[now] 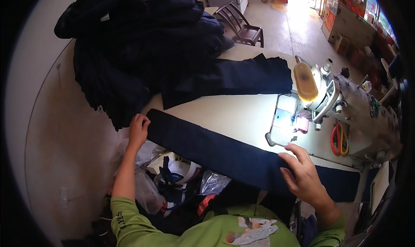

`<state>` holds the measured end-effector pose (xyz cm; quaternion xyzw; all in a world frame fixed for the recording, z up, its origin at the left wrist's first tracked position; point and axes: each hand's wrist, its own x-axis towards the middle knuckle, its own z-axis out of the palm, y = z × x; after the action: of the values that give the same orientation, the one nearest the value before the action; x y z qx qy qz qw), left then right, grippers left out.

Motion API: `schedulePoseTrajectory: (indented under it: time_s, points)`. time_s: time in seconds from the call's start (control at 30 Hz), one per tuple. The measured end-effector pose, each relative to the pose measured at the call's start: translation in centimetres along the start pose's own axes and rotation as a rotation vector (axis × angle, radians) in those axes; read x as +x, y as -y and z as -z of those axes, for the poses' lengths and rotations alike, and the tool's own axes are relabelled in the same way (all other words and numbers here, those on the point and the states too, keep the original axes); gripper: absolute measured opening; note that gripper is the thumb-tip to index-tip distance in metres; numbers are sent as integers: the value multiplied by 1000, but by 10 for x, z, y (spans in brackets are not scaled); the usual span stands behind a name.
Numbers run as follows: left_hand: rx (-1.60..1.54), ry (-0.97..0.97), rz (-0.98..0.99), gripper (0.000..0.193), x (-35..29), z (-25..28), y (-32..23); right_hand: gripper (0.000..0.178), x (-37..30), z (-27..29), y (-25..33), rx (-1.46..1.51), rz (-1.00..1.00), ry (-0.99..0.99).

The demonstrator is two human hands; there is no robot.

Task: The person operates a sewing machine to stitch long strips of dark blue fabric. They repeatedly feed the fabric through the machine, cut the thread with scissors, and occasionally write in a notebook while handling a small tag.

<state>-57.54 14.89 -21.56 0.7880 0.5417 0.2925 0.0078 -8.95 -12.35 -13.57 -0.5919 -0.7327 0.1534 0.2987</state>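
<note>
A long navy fabric strip (225, 154), like a trouser leg, slants across the front of the sewing table (216, 113) from left to lower right. At its left end, my left hand (139, 128) is closed, fingers bent onto the strip's corner. Over the right part of the strip hovers my right hand (302, 173), thumb and fingers apart and nothing between them. The sewing machine (346, 104) stands to the right, its lamp lighting the needle area (296, 119). Farther back lies another dark fabric piece (233, 77).
A tall heap of dark garments (147, 39) covers the back left. Red and yellow loop handles (339, 139) lie beside the machine. Plastic bags (147, 190) and a white bundle (179, 171) sit below the table's front edge. A wooden chair (246, 30) stands beyond.
</note>
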Motion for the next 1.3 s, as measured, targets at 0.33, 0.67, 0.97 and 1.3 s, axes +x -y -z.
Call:
schedulePoseTrajectory:
  time_s: [0.33,0.67,0.97,1.3]
  points:
    - [6,46,164,12,16,-4,-8,27,-36,7,-11,104,-87,-121]
    - [-304,292,-55,10,33,36,-231,38,-43,2,-4,314,-152,-165]
    - [-834,623,-530,34,-15,2,-354,37,-61,-18,-2,536,-431,-578]
    - [-334,835,-82,38,-23,-50,-318,48,-174,39,-80,-491,-748,-487]
